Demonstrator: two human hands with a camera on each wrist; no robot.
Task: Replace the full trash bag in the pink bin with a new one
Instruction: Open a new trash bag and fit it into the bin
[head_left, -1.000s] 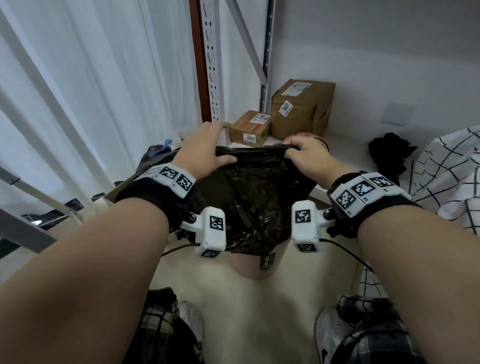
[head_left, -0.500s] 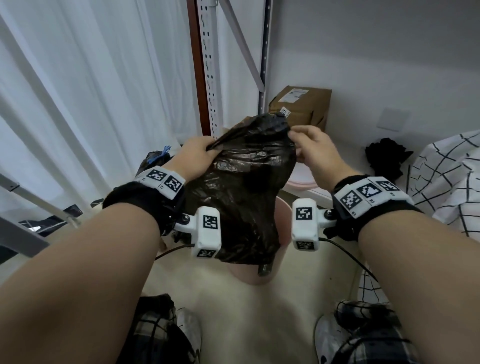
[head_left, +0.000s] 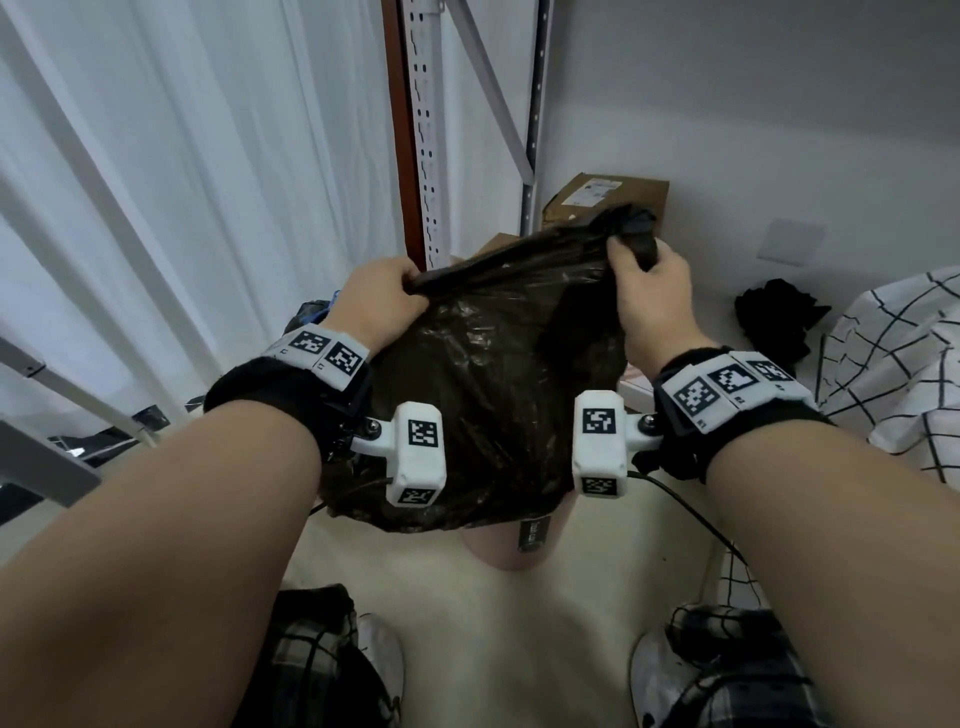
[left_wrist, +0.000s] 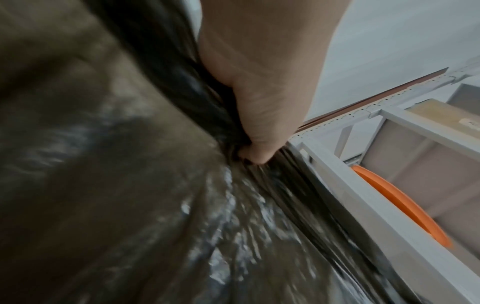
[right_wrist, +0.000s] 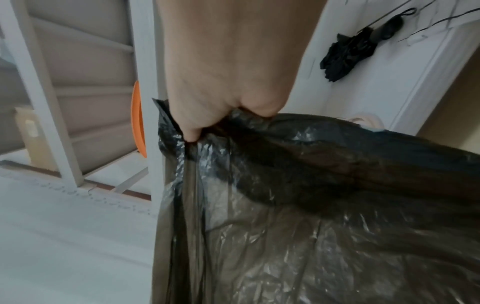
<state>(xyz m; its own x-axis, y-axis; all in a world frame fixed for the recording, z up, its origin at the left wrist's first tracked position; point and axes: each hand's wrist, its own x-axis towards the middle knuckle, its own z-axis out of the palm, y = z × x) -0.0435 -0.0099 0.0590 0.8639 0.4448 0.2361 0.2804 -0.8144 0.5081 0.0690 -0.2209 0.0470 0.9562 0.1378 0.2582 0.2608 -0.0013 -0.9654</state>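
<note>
A full black trash bag (head_left: 483, 395) hangs in the air above the pink bin (head_left: 506, 551), of which only the lower front shows below the bag. My left hand (head_left: 382, 299) grips the left end of the bag's gathered top edge. My right hand (head_left: 649, 291) grips the right end, held a little higher. In the left wrist view the fingers (left_wrist: 255, 144) are curled round bunched plastic (left_wrist: 161, 205). The right wrist view shows my right hand (right_wrist: 205, 121) clenched on the bag's rim (right_wrist: 311, 185).
A metal shelf upright (head_left: 415, 130) and white curtains (head_left: 156, 182) stand at the left. Cardboard boxes (head_left: 608, 200) sit by the back wall. A black folded umbrella (head_left: 779, 317) and a checked cloth (head_left: 893, 364) lie to the right. My shoes (head_left: 660, 675) are on the pale floor.
The bag has been lifted up out of the bin. Both hands rose with it and drew apart, the right hand now higher and gripping a bunched corner.
</note>
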